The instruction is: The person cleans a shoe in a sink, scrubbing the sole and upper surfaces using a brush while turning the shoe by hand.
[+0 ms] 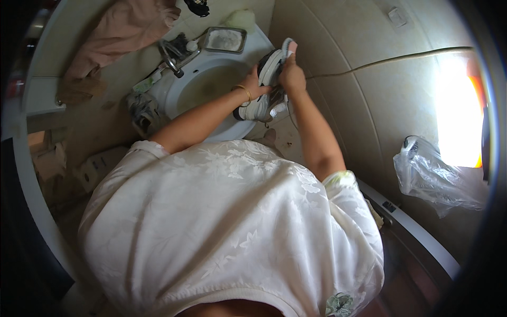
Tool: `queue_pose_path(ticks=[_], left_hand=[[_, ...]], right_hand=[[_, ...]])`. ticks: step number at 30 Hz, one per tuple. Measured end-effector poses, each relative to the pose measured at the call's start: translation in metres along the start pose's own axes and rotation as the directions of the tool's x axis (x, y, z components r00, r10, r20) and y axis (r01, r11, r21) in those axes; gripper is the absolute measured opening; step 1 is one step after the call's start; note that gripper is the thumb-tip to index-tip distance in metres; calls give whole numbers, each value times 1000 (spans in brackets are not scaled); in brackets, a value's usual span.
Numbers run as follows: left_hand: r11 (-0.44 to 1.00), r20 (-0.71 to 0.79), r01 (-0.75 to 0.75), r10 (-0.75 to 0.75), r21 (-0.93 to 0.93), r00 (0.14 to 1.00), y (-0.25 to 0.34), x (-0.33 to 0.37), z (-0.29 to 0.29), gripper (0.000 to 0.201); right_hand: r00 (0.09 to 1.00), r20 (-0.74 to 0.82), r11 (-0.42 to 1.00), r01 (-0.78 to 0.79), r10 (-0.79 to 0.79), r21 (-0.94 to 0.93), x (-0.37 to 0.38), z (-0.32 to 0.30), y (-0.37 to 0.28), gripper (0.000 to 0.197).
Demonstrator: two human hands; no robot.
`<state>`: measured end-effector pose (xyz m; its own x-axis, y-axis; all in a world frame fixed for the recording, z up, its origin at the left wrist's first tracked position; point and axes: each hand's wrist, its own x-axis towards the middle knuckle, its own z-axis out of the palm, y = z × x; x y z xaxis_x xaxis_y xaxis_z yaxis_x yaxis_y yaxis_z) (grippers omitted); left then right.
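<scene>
A white and black sneaker (270,66) is held on its side over the right part of the white washbasin (171,100). Around its middle my left hand (253,87) is closed, a gold-coloured bangle on the wrist. My right hand (292,78) grips a pink scrub brush (292,48) with pale bristles, at the sneaker's right side. The bristles face left, beside the shoe's far end. Whether they touch it I cannot tell. Murky water (211,87) stands in the basin.
Behind the basin are a tap (171,62), a metal tray (243,41) of white powder and a pale green puffy bundle (241,20). A pinkish-brown cloth (124,31) hangs at far left. Tiled wall (364,37) bounds the right, where a clear plastic bag (430,174) hangs.
</scene>
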<state>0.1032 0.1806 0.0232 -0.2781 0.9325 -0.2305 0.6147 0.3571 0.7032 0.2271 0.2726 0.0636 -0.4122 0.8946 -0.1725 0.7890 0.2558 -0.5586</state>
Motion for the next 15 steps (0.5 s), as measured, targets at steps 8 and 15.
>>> queue_pose_path(ticks=[8,15], left_hand=[[984,104,140,-129,-107,986,-8,-7,-9,99],[993,-86,74,-82,-88,993,-30,14,5,97]], right_hand=[[982,182,992,20,-43,126,-96,19,-8,56],[995,73,946,-84,64,312,-60,20,-11,49]])
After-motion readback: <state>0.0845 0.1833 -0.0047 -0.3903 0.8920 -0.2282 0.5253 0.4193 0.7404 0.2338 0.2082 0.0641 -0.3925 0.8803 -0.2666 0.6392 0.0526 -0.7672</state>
